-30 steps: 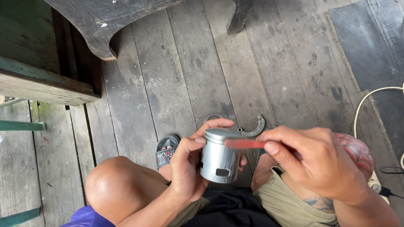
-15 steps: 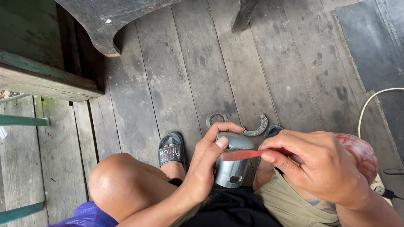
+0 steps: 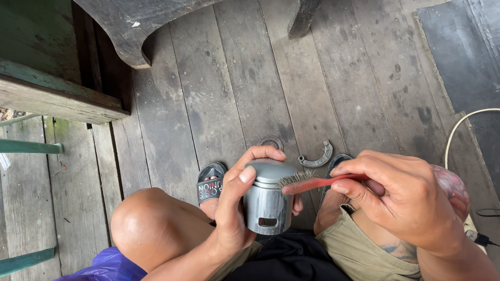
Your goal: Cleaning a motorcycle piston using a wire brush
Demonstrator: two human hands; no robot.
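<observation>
My left hand (image 3: 235, 207) grips a grey metal piston (image 3: 267, 197) upright between my knees, thumb on its top rim and fingers wrapped behind it. My right hand (image 3: 401, 195) holds a red-handled wire brush (image 3: 313, 182), whose bristles rest on the piston's crown at its right edge. A rectangular slot shows low on the piston's skirt.
On the worn plank floor just beyond the piston lie a curved metal shoe-shaped part (image 3: 318, 159) and a small ring (image 3: 271, 142). A dark wooden table (image 3: 153, 10) stands ahead, a green bench frame (image 3: 9, 147) at left, a white cable (image 3: 485, 133) at right. A sandal (image 3: 209, 184) covers my left foot.
The brush has slid across the piston top, its bristles now at the crown's right edge. My left hand has turned the piston slightly and it sits a little lower in view.
</observation>
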